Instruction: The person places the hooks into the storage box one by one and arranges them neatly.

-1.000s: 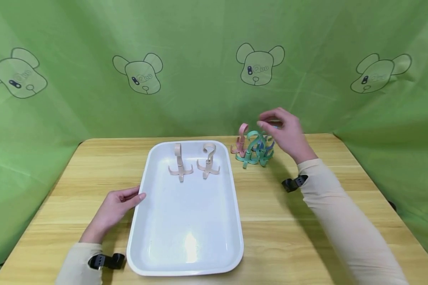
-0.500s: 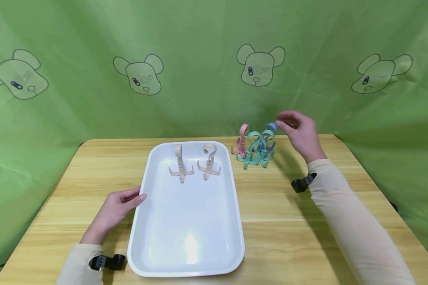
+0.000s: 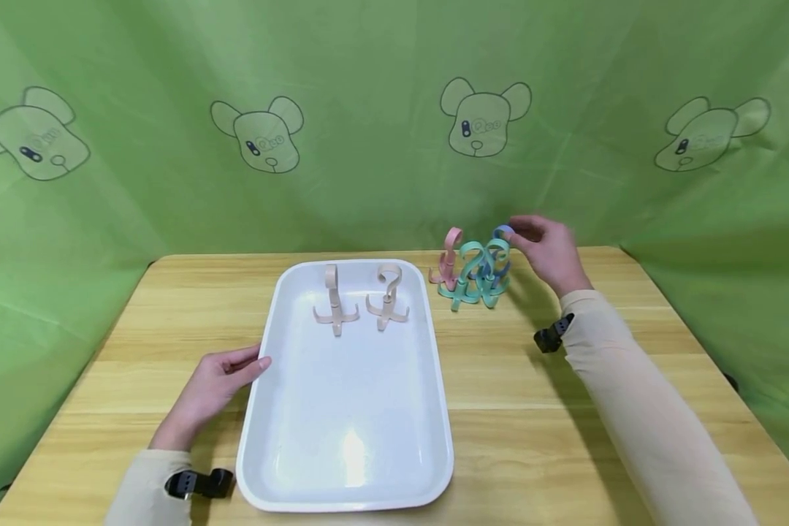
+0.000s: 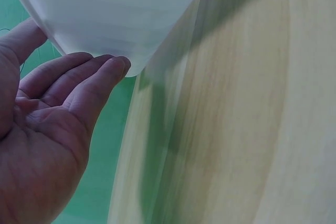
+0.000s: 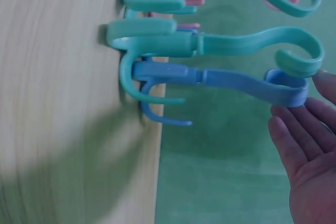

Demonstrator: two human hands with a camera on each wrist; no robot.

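My left hand [image 3: 210,391] holds the left rim of the white tray [image 3: 348,394], thumb on top and fingers against the outer wall. Two beige pronged hooks [image 3: 335,310] stand upright inside the tray's far end. My right hand [image 3: 552,252] is at the curled top of a blue pronged hook [image 5: 236,85], pinching it between thumb and fingers. Two green pronged hooks [image 3: 463,288] stand close in front and partly hide the blue one. Behind them to the left is a pink pronged hook [image 3: 448,267]. In the left wrist view the tray's underside [image 4: 115,19] shows above the fingers.
A wooden table [image 3: 546,438] carries everything. A green curtain [image 3: 368,183] with printed mouse-like heads hangs close behind its far edge and at both sides. The hook cluster stands near that far edge, right of the tray.
My right hand moved right past the green hooks, then came in on the blue hook's curled top and took hold of it. The left hand and tray stayed in place.
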